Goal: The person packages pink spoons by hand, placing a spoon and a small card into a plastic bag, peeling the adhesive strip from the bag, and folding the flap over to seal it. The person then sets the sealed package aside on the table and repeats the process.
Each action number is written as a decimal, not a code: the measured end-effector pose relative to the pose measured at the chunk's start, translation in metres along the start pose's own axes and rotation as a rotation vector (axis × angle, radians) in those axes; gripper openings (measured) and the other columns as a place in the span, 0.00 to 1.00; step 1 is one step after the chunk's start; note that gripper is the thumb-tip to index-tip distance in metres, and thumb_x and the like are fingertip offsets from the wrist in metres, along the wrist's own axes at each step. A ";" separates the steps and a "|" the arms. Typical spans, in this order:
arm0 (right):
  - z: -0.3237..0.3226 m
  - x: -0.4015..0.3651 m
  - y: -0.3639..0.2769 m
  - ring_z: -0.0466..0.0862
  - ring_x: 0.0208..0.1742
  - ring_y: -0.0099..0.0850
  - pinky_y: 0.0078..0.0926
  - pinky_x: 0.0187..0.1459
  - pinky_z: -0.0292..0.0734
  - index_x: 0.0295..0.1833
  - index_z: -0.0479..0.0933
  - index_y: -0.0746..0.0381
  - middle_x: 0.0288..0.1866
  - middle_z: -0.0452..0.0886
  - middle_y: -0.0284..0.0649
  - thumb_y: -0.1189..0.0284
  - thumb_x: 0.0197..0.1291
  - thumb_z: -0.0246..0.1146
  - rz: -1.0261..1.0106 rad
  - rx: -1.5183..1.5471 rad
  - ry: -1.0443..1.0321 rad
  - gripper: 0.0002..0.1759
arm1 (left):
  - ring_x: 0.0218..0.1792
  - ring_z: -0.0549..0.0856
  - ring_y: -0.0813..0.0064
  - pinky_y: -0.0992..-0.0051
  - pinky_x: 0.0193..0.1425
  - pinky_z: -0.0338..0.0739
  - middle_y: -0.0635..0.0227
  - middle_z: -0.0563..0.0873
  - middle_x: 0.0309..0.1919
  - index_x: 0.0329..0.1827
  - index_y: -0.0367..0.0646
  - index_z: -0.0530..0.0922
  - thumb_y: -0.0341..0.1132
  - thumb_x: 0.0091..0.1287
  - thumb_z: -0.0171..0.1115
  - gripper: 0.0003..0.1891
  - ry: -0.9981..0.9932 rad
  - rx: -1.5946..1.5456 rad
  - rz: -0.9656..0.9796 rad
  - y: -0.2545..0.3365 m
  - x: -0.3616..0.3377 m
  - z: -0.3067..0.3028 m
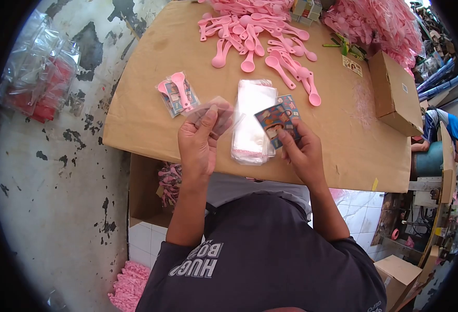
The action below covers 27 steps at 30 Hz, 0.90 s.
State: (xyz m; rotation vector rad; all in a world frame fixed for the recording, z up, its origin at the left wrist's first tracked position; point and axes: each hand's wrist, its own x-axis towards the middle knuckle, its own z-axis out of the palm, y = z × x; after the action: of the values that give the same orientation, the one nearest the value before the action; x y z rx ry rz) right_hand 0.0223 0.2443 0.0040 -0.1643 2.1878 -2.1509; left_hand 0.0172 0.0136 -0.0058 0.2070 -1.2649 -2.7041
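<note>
My left hand (pixel 197 140) is pinched on a clear plastic bag (pixel 222 115), slightly blurred, above the table's near half. My right hand (pixel 304 153) grips printed cards (pixel 275 125), dark blue with small pictures; a second card edge shows behind the front one. Between the hands lies a stack of clear plastic bags (pixel 249 114) on the table. Just beyond my left hand, pink spoons (pixel 179 86) lie with a printed card in clear bags (pixel 174 106). A heap of loose pink spoons (pixel 249 39) spreads over the far side.
A brown-covered table (pixel 338 135) fills the middle. At its right stand a cardboard box (pixel 395 96) and a large bag of pink spoons (pixel 377 26). Plastic bags (pixel 39 67) hang on the left wall. Below is an open carton (pixel 151 192). Another person (pixel 444 127) sits far right.
</note>
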 end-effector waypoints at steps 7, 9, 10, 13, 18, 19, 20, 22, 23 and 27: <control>0.006 -0.001 -0.005 0.81 0.26 0.16 0.15 0.26 0.75 0.53 0.80 0.68 0.31 0.83 0.32 0.70 0.76 0.65 0.108 0.209 -0.163 0.11 | 0.55 0.91 0.63 0.65 0.62 0.87 0.51 0.89 0.55 0.59 0.34 0.81 0.31 0.78 0.64 0.13 -0.097 -0.039 0.037 -0.018 -0.002 0.030; 0.010 0.001 -0.005 0.82 0.26 0.17 0.15 0.26 0.76 0.53 0.79 0.68 0.31 0.83 0.32 0.71 0.76 0.64 0.079 0.327 -0.127 0.11 | 0.57 0.89 0.63 0.65 0.63 0.86 0.49 0.88 0.57 0.65 0.35 0.76 0.31 0.78 0.62 0.16 -0.093 -0.116 -0.054 -0.019 -0.007 0.042; 0.011 0.001 -0.005 0.82 0.26 0.17 0.16 0.26 0.76 0.53 0.79 0.68 0.31 0.83 0.32 0.70 0.76 0.64 0.068 0.323 -0.062 0.11 | 0.57 0.89 0.63 0.65 0.63 0.86 0.49 0.88 0.57 0.65 0.35 0.76 0.31 0.78 0.62 0.16 -0.099 -0.112 -0.057 -0.019 -0.008 0.045; 0.006 -0.001 -0.002 0.82 0.26 0.17 0.17 0.27 0.77 0.53 0.79 0.68 0.30 0.83 0.33 0.70 0.76 0.65 0.055 0.278 -0.023 0.11 | 0.59 0.88 0.63 0.65 0.64 0.85 0.47 0.86 0.59 0.69 0.35 0.72 0.31 0.79 0.61 0.19 -0.116 -0.047 -0.052 -0.021 -0.010 0.049; -0.010 -0.003 -0.005 0.82 0.26 0.17 0.17 0.27 0.79 0.58 0.78 0.69 0.35 0.85 0.34 0.70 0.74 0.67 0.132 0.101 -0.228 0.15 | 0.56 0.89 0.64 0.64 0.62 0.87 0.47 0.87 0.57 0.65 0.34 0.76 0.28 0.78 0.61 0.15 -0.162 0.069 -0.052 -0.021 -0.011 0.047; -0.013 -0.002 -0.007 0.83 0.26 0.17 0.17 0.27 0.79 0.57 0.78 0.69 0.35 0.85 0.35 0.70 0.74 0.67 0.161 0.093 -0.260 0.15 | 0.56 0.89 0.64 0.64 0.62 0.87 0.47 0.87 0.57 0.65 0.34 0.76 0.28 0.78 0.61 0.15 -0.162 0.067 -0.050 -0.022 -0.011 0.046; -0.015 -0.001 -0.008 0.83 0.27 0.18 0.17 0.28 0.79 0.57 0.79 0.69 0.35 0.85 0.35 0.71 0.73 0.68 0.190 0.084 -0.292 0.14 | 0.54 0.90 0.68 0.68 0.61 0.86 0.49 0.89 0.54 0.64 0.33 0.76 0.28 0.77 0.63 0.15 -0.181 0.071 -0.054 -0.023 -0.012 0.043; -0.014 0.000 -0.008 0.84 0.28 0.18 0.17 0.29 0.81 0.55 0.78 0.68 0.34 0.85 0.35 0.71 0.72 0.68 0.178 0.166 -0.242 0.14 | 0.53 0.90 0.72 0.72 0.60 0.85 0.50 0.91 0.51 0.63 0.32 0.77 0.28 0.77 0.64 0.15 -0.200 0.072 -0.057 -0.025 -0.014 0.040; -0.013 0.001 -0.009 0.85 0.28 0.19 0.18 0.29 0.82 0.54 0.78 0.68 0.32 0.84 0.35 0.71 0.72 0.69 0.166 0.249 -0.192 0.13 | 0.52 0.90 0.73 0.73 0.59 0.85 0.51 0.91 0.51 0.62 0.32 0.78 0.28 0.76 0.65 0.15 -0.196 0.056 -0.049 -0.025 -0.014 0.038; -0.015 0.002 -0.003 0.86 0.31 0.20 0.19 0.32 0.84 0.51 0.77 0.67 0.34 0.85 0.36 0.73 0.71 0.70 0.182 0.314 -0.107 0.11 | 0.50 0.89 0.77 0.75 0.57 0.84 0.55 0.91 0.50 0.61 0.31 0.79 0.28 0.76 0.65 0.14 -0.181 0.064 -0.046 -0.024 -0.016 0.035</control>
State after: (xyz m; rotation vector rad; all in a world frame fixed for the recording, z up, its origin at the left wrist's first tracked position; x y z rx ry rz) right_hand 0.0188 0.2587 0.0069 -0.0568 1.7094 -2.2842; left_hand 0.0242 0.0585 -0.0008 -0.0026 -1.4122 -2.7763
